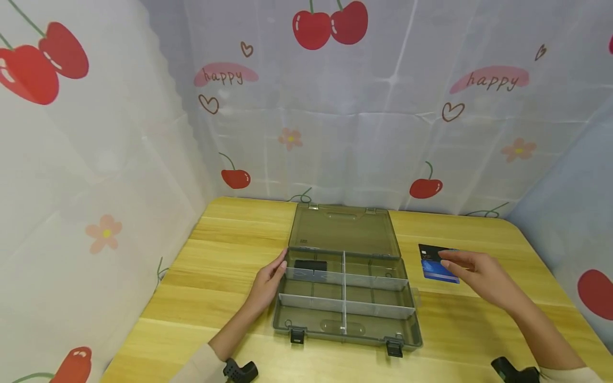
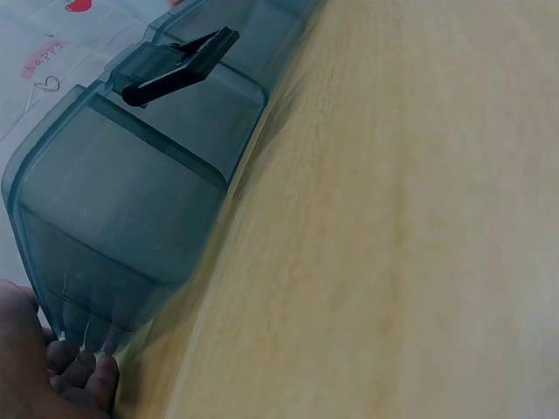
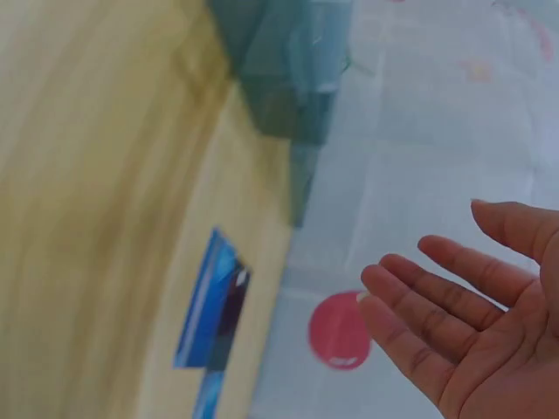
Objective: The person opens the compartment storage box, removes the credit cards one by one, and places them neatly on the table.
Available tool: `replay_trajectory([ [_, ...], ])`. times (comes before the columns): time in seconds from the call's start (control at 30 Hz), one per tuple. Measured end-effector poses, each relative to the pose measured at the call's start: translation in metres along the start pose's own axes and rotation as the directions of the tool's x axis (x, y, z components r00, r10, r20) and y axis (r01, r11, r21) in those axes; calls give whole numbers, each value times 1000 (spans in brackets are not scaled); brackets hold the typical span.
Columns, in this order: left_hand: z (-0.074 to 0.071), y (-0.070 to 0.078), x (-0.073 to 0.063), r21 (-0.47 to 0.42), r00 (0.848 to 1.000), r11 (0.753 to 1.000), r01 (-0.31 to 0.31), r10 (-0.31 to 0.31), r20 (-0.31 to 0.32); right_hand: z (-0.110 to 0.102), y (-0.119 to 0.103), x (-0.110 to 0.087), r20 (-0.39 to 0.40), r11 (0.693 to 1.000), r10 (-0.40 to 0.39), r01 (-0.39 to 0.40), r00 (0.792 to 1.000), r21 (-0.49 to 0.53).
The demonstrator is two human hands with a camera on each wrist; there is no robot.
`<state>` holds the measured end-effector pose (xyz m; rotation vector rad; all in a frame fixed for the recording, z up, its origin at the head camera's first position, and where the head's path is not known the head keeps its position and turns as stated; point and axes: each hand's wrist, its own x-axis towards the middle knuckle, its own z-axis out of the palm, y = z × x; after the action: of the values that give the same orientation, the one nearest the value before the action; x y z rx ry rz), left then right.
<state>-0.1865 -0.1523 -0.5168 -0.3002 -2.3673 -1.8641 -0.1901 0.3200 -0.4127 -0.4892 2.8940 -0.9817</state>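
A translucent grey compartment box [image 1: 344, 307] lies on the table, its hinged lid [image 1: 344, 229] folded back away from me. My left hand [image 1: 264, 284] grips the box's left side near the back, thumb at the rim; the left wrist view shows those fingers [image 2: 83, 371] curled against the outer wall. In the back left compartment lies a flat dark piece [image 1: 310, 265]. To the right of the box, a black card [image 1: 431, 252] marked VIP and a blue card [image 1: 438, 271] overlap. My right hand [image 1: 483, 271] hovers over their right side, fingers extended and holding nothing.
Two black latches [image 1: 297, 336] hang from the box's front edge. Clear dividers [image 1: 311, 300] split the inside into several compartments. Printed cherry curtains [image 1: 335, 133] enclose the wooden table [image 1: 225, 239] at the back and sides.
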Motion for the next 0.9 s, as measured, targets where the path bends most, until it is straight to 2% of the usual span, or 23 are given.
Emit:
replay_trajectory([
  [0.13, 1, 1, 1, -3, 1000, 1000, -8, 8, 11, -7, -25, 6, 17, 994, 34, -35, 999, 104],
  [0.27, 2, 2, 2, 2, 1000, 1000, -7, 7, 5, -12, -47, 14, 61, 969, 51, -65, 997, 239],
  [0.5, 2, 2, 1, -1, 1000, 1000, -11, 11, 7, -11, -72, 27, 174, 882, 19, -99, 985, 460],
  [0.67, 1, 2, 0, -10, 1000, 1000, -5, 5, 9, -1, -88, 39, 231, 840, 7, -132, 973, 527],
  [0.9, 1, 3, -1, -9, 1000, 1000, 8, -8, -21, 18, -111, 59, 340, 781, -18, -199, 940, 593],
])
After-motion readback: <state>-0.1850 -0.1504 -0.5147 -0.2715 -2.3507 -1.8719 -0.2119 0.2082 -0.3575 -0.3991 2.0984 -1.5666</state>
